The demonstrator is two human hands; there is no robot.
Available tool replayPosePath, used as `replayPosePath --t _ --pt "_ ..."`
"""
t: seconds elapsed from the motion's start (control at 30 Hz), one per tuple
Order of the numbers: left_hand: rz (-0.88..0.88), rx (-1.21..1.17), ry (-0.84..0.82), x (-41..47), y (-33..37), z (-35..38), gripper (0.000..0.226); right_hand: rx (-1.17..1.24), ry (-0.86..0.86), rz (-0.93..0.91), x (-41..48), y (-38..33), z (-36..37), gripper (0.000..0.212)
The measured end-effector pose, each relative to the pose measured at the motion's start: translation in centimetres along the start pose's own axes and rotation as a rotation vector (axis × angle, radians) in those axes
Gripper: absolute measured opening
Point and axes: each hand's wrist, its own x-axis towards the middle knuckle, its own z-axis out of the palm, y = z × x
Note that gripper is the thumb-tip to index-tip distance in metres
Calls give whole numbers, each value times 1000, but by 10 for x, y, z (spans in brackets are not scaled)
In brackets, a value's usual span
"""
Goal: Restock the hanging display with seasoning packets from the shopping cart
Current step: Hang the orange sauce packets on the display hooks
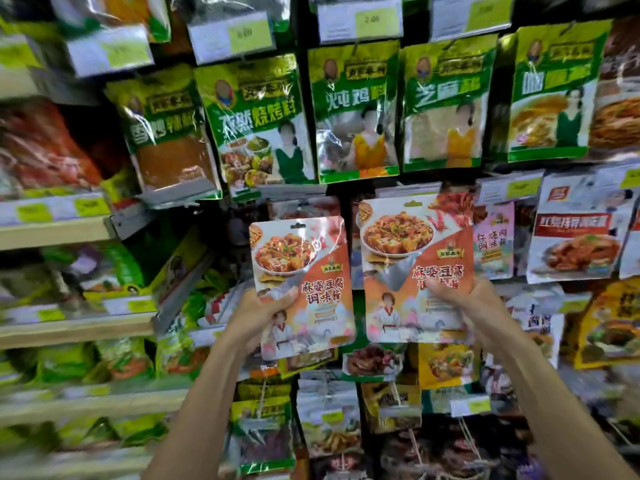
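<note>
I hold two orange and white seasoning packets with a tofu dish pictured on them, raised in front of the hanging display (356,109). My left hand (258,317) grips the left packet (304,271) by its lower left side, thumb on the front. My right hand (464,303) grips the right packet (412,244) at its lower right, thumb across the printed text. Both packets are upright, side by side, with hang holes at the top. The shopping cart is out of view.
Green packets hang in a row above, under yellow price tags (249,36). Pink and red sauce packets (575,240) hang at right. More packets hang below my hands. Wooden shelves (55,233) with bagged goods run along the left.
</note>
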Motion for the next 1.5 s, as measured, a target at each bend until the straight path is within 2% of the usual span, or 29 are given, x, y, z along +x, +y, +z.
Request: replayPosePath --t 0.1,0.3,0.4,0.5,0.6,0.7,0.9,1.1,1.2,1.3,1.4,1.47,1.5 --pt "19 10 -17 15 4 5 35 -14 -19 -16 11 -4 2 36" --pt "-3 -10 -9 44 5 8 18 62 -75 -6 28 -1 3 40" --pt "-12 -10 -21 52 0 4 17 88 -85 -11 31 -2 4 30" --pt "-18 12 -13 57 -7 3 25 90 -100 -24 32 -3 9 24" --pt "-31 22 -36 65 -9 4 34 104 -90 -9 32 -3 15 33" --pt "-55 1 -57 73 -13 4 28 110 -95 9 30 -2 20 40" --pt "-121 1 17 97 -25 2 26 81 -98 21 24 5 29 50" --pt "-123 -12 116 120 -30 3 50 65 -83 50 16 8 42 65" --pt "-118 -24 195 122 -29 6 22 62 -73 51 10 10 47 57" --pt "-34 132 333 110 -27 7 28 44 -79 65 5 11 52 52" --pt "170 429 568 81 -29 -2 37 32 -71 95 3 14 59 57" --pt "322 412 593 54 -26 -3 32 45 -87 107 1 17 67 57" --pt "352 324 529 41 -21 -1 30 63 -103 111 1 18 73 57"
